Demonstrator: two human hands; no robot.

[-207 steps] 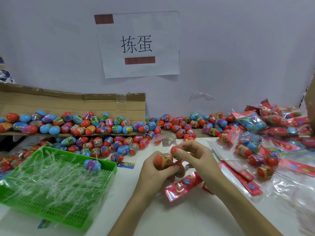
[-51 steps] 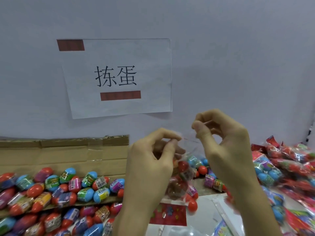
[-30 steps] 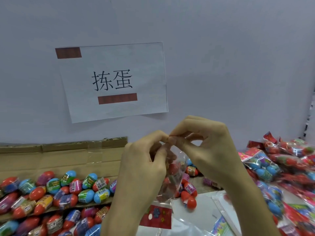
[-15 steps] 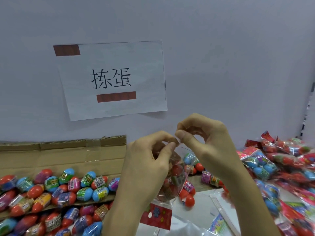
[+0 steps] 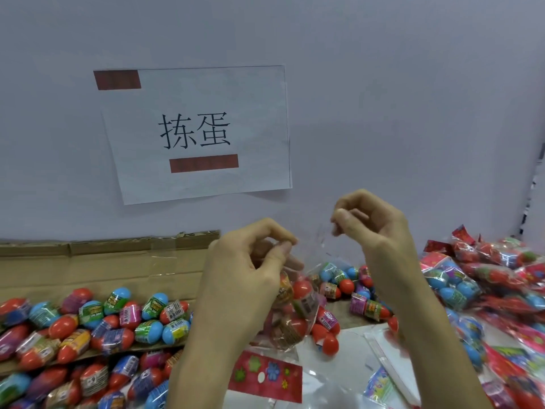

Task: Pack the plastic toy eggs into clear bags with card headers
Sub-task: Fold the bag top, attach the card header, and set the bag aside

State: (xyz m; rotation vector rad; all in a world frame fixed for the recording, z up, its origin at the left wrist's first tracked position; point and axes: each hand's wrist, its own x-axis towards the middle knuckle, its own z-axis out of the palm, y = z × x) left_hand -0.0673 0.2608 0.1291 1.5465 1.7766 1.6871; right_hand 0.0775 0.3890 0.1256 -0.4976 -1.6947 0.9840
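Note:
My left hand (image 5: 244, 284) pinches the open end of a clear bag (image 5: 295, 320) that hangs in front of me with several red toy eggs inside. The bag's red card header (image 5: 265, 376), printed with flowers, is at its lower end. My right hand (image 5: 380, 231) is raised up and to the right of the left one, finger and thumb pinched on a thin clear strip (image 5: 323, 243) that runs faintly back toward the bag's mouth. The strip is barely visible.
Loose red, blue and purple eggs (image 5: 118, 320) lie heaped on a cardboard flap (image 5: 88, 267) at the left and behind the hands. Packed bags (image 5: 486, 276) pile up at the right. Flat unfilled bags (image 5: 386, 379) lie below. A paper sign (image 5: 200, 134) hangs on the wall.
My right hand has pulled away from the left, up and to the right, drawing the clear strip off the bag's mouth. The left hand and the bag stayed roughly in place.

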